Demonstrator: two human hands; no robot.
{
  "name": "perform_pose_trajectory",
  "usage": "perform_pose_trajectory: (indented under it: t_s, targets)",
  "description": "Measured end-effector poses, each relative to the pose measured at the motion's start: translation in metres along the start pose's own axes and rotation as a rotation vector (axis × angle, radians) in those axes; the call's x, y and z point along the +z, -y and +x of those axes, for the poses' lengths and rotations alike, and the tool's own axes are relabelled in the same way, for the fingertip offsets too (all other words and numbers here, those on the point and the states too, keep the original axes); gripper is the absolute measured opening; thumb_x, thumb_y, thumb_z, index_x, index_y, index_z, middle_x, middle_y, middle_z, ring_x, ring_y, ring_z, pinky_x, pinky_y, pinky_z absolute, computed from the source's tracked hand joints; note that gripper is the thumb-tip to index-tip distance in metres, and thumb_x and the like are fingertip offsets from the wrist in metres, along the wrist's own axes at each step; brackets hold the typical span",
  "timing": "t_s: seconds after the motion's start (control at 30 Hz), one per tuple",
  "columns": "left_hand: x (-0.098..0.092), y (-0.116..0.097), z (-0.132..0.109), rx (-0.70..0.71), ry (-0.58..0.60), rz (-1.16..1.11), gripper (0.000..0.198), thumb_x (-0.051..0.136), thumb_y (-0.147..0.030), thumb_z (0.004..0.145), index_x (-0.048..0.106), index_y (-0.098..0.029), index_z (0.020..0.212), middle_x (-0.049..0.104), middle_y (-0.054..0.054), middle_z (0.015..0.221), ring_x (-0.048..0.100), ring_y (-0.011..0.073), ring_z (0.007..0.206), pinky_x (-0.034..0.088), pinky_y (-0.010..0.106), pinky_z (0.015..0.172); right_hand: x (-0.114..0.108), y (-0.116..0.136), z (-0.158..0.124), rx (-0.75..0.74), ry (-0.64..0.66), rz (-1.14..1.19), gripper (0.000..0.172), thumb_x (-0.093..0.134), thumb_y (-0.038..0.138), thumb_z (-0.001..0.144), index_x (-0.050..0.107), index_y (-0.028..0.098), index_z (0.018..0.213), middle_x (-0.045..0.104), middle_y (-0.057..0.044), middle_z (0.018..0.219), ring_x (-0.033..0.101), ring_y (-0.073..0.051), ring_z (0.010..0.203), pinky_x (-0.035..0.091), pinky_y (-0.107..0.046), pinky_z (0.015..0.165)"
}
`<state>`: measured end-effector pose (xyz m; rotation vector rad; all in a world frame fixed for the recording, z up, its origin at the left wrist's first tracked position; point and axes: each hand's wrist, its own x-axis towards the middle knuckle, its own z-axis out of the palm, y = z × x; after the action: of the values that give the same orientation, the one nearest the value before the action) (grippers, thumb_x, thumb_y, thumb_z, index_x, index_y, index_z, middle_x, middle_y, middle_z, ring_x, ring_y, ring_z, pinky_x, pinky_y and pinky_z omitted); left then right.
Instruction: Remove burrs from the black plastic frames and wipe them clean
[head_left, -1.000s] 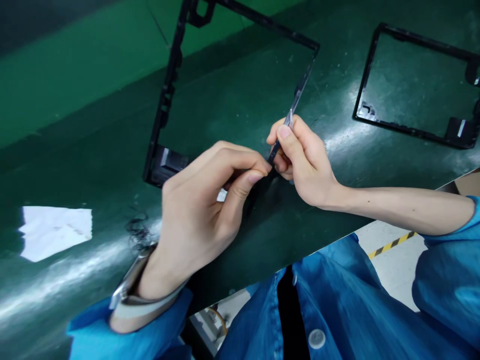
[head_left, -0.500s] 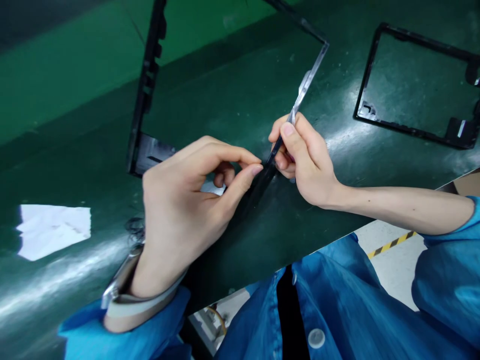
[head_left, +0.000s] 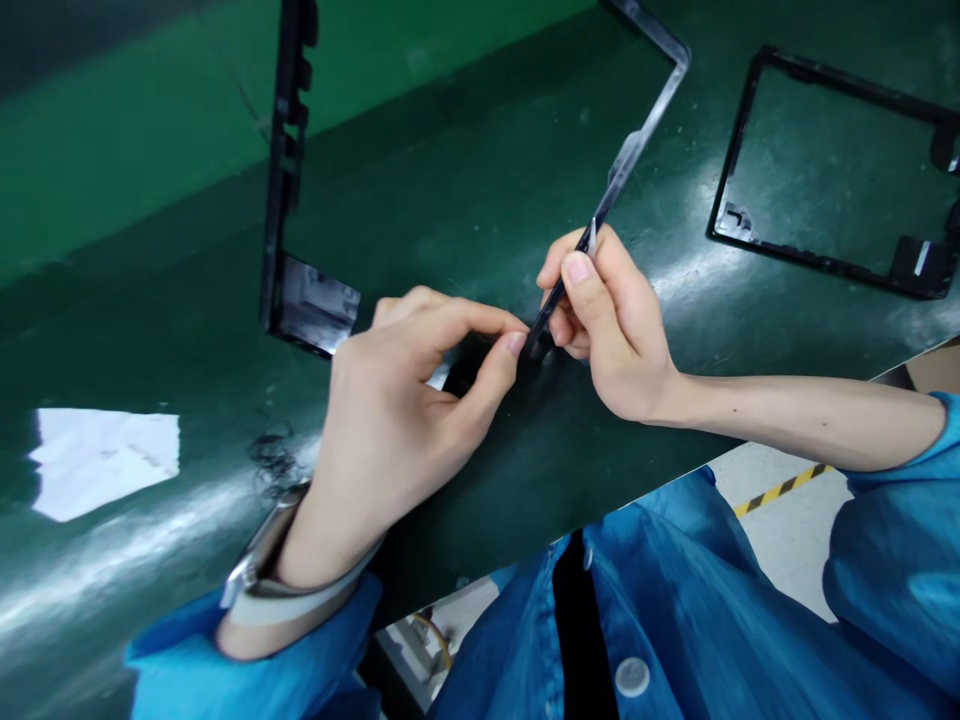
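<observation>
A black plastic frame [head_left: 646, 125] is tilted up between my two hands, and part of its near side is hidden behind my fingers. My left hand [head_left: 420, 400] pinches the frame's near corner between thumb and forefinger. My right hand [head_left: 607, 320] is closed, thumb and fingers around the frame's thin edge. A small pointed, silvery blade tip [head_left: 593, 237] sticks out above the right thumb, lying against that edge; the rest of it is hidden in the hand.
A second black frame [head_left: 814, 265] lies on the green table [head_left: 465, 220] at the right. To the left are a torn white paper piece [head_left: 109, 460] and a small heap of thin black shavings [head_left: 274, 460]. The table's near edge runs in front of my blue jacket [head_left: 675, 600].
The held frame has shifted up and right through my right hand, which stays nearly in place with the blade tip. My left hand has moved right, nearer to the right hand.
</observation>
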<state>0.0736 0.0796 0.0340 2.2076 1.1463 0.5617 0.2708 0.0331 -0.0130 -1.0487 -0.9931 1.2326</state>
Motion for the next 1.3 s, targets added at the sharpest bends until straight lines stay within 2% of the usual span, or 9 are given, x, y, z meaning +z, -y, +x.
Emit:
perform_pose_trajectory:
  t_s: [0.2, 0.37, 0.5, 0.6, 0.7, 0.87, 0.97, 1.1, 1.3]
  targets:
    - [0.002, 0.0, 0.002, -0.022, 0.1, -0.111, 0.023, 0.066, -0.043, 0.112, 0.084, -0.035, 0.101, 0.087, -0.003, 0.091, 0.076, 0.0235, 0.087, 0.059, 0.046, 0.097, 0.001, -0.003, 0.001, -0.043, -0.007, -0.037, 0.029, 0.052, 0.052, 0.121, 0.058, 0.025, 0.113, 0.06, 0.004, 0.081, 0.067, -0.013, 0.077, 0.062, -0.03, 0.083]
    - [0.003, 0.004, 0.007, -0.001, 0.209, -0.135, 0.031, 0.062, -0.038, 0.111, 0.076, -0.031, 0.084, 0.081, -0.003, 0.081, 0.07, 0.0212, 0.076, 0.056, 0.041, 0.086, 0.002, -0.005, 0.003, -0.099, 0.013, -0.102, 0.029, 0.047, 0.051, 0.122, 0.055, 0.025, 0.112, 0.061, 0.005, 0.08, 0.066, -0.012, 0.071, 0.06, -0.029, 0.077]
    - [0.005, 0.006, 0.011, 0.001, 0.255, -0.152, 0.032, 0.058, -0.038, 0.112, 0.073, -0.03, 0.084, 0.079, -0.003, 0.079, 0.068, 0.0207, 0.076, 0.054, 0.038, 0.084, 0.001, -0.005, 0.002, -0.108, 0.014, -0.171, 0.028, 0.045, 0.049, 0.122, 0.055, 0.025, 0.111, 0.063, 0.006, 0.081, 0.062, -0.01, 0.065, 0.058, -0.027, 0.072]
    - [0.009, 0.007, 0.011, 0.002, 0.29, -0.137, 0.033, 0.053, -0.038, 0.112, 0.065, -0.029, 0.083, 0.072, -0.002, 0.075, 0.063, 0.0198, 0.071, 0.05, 0.037, 0.078, 0.0, -0.006, 0.002, -0.123, 0.015, -0.168, 0.024, 0.052, 0.047, 0.12, 0.058, 0.025, 0.112, 0.067, 0.004, 0.086, 0.065, -0.011, 0.07, 0.059, -0.029, 0.075]
    - [0.016, 0.006, 0.008, -0.002, 0.265, -0.081, 0.031, 0.046, -0.035, 0.113, 0.056, -0.028, 0.085, 0.064, -0.002, 0.073, 0.056, 0.0195, 0.067, 0.045, 0.038, 0.075, -0.001, -0.005, 0.001, -0.111, 0.031, -0.149, 0.023, 0.061, 0.049, 0.118, 0.06, 0.026, 0.112, 0.071, 0.002, 0.089, 0.066, -0.013, 0.072, 0.059, -0.03, 0.076]
    - [0.023, 0.006, 0.003, -0.002, 0.191, -0.063, 0.027, 0.041, -0.027, 0.114, 0.051, -0.028, 0.089, 0.061, -0.001, 0.077, 0.056, 0.0198, 0.071, 0.045, 0.038, 0.077, 0.0, -0.003, 0.001, -0.106, 0.032, -0.182, 0.031, 0.052, 0.056, 0.12, 0.057, 0.027, 0.111, 0.068, 0.004, 0.083, 0.065, -0.012, 0.067, 0.059, -0.029, 0.073]
    - [0.021, 0.004, 0.003, -0.012, 0.209, -0.132, 0.029, 0.04, -0.029, 0.116, 0.056, -0.028, 0.092, 0.062, -0.001, 0.078, 0.059, 0.0191, 0.073, 0.048, 0.038, 0.079, 0.001, -0.005, 0.002, -0.097, 0.035, -0.189, 0.033, 0.049, 0.059, 0.121, 0.056, 0.027, 0.113, 0.066, 0.005, 0.08, 0.067, -0.012, 0.068, 0.06, -0.029, 0.074]
    - [0.017, 0.002, 0.005, -0.024, 0.254, -0.173, 0.03, 0.041, -0.033, 0.117, 0.057, -0.027, 0.093, 0.066, 0.001, 0.084, 0.064, 0.02, 0.081, 0.052, 0.039, 0.085, 0.002, -0.011, 0.004, -0.176, 0.014, -0.158, 0.03, 0.05, 0.055, 0.121, 0.054, 0.027, 0.113, 0.065, 0.007, 0.076, 0.068, -0.01, 0.067, 0.06, -0.028, 0.073]
    - [0.016, 0.001, 0.007, -0.004, 0.292, -0.159, 0.03, 0.04, -0.034, 0.117, 0.053, -0.028, 0.091, 0.063, 0.0, 0.083, 0.061, 0.021, 0.077, 0.05, 0.041, 0.082, 0.002, -0.012, 0.005, -0.207, 0.013, -0.172, 0.024, 0.049, 0.049, 0.121, 0.054, 0.027, 0.112, 0.068, 0.007, 0.078, 0.068, -0.009, 0.065, 0.061, -0.025, 0.071]
